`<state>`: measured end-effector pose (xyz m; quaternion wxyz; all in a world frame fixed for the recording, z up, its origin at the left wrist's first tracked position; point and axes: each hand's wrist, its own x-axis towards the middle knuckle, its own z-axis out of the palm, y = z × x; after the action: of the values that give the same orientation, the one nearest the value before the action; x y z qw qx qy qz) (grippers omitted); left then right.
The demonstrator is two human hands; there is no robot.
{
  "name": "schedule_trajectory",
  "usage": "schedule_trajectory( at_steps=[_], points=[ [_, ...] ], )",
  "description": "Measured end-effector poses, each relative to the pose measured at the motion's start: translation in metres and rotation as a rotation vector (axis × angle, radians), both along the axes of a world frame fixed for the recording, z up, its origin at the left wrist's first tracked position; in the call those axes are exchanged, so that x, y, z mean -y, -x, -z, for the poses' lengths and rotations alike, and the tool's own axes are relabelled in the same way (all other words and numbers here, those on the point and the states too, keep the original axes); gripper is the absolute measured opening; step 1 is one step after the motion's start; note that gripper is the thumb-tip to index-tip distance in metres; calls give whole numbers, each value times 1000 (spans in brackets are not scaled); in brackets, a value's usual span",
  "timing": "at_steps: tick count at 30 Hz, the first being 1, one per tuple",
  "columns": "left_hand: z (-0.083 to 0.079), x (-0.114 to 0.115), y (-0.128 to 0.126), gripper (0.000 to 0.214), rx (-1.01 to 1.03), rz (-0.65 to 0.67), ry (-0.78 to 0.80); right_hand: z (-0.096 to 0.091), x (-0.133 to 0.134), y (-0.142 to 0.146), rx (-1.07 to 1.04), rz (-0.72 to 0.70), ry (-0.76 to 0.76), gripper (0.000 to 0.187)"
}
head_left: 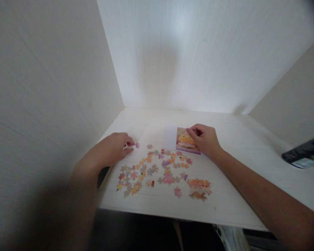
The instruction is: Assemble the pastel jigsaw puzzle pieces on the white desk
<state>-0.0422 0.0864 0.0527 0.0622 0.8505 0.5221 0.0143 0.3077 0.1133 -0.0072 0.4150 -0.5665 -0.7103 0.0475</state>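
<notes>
Over the left part of the table my left hand [118, 146] reaches in, thumb and forefinger apart. A small purple puzzle piece [137, 145] lies at its fingertips, and another piece shows partly between finger and thumb. My right hand [205, 138] rests over the right side of a picture card [185, 144] showing a yellow character on a layered cake or burger. Its fingers are curled in with the thumb against them; whatever they hold is hidden. Loose jigsaw pieces [143, 170] spread between me and the card. A joined orange-and-brown puzzle section [199, 188] lies at the front right.
A dark can or bottle [305, 153] is at the far right. White panels [159, 62] close off the back and both sides of the table [232, 202]. A dark object [104, 177] is partly hidden under my left wrist. The table's front edge runs below the pieces.
</notes>
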Motion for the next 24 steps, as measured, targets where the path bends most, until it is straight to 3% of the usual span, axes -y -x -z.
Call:
schedule_trajectory(
  at_steps=[9, 24],
  points=[
    [14, -11, 4, 32, -42, 13, 66, -1, -6, -2, -33, -9, -30, 29],
    [10, -5, 6, 22, 32, 35, 156, -5, -3, -8, -34, -41, -29, 30]
  ],
)
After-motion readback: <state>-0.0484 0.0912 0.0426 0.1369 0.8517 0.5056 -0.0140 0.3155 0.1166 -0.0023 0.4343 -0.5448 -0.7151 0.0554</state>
